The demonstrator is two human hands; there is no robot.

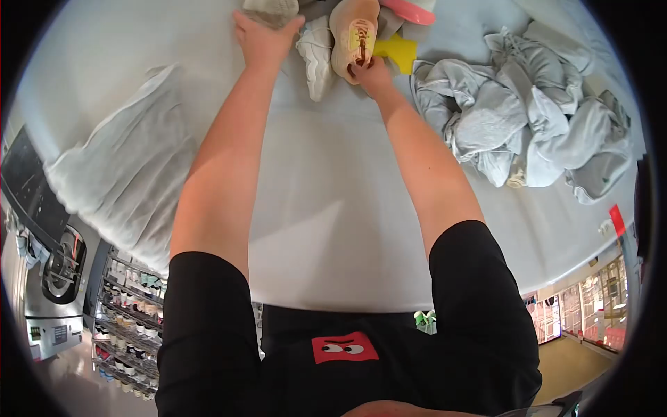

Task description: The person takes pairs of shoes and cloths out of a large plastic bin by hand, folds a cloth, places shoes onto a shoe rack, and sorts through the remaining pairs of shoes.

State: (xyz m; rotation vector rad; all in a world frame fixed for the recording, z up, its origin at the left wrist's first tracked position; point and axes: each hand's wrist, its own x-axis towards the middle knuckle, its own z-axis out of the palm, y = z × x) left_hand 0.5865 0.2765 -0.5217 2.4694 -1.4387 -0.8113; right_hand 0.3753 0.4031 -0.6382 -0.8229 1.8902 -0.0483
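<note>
At the top of the head view, my left hand (pixel 267 42) is around the near end of a grey-beige shoe (pixel 272 8), thumb on one side and fingers on the other. The shoe's far part is cut off by the frame. My right hand (pixel 375 76) has its fingers closed on the near end of a peach sneaker (pixel 345 42) with brown and yellow laces. Between the two hands lies a white sneaker (pixel 317 59). A yellow piece (pixel 397 52) sits right of the peach sneaker, and a pink-soled shoe (pixel 411 10) shows behind it.
The shoes lie on a grey-covered table (pixel 333 229). A heap of crumpled grey cloth bags (pixel 514 111) is at the right, and a folded grey cloth (pixel 132 167) at the left. Below left stand a shoe rack (pixel 128 313) and a front-loading machine (pixel 62 267).
</note>
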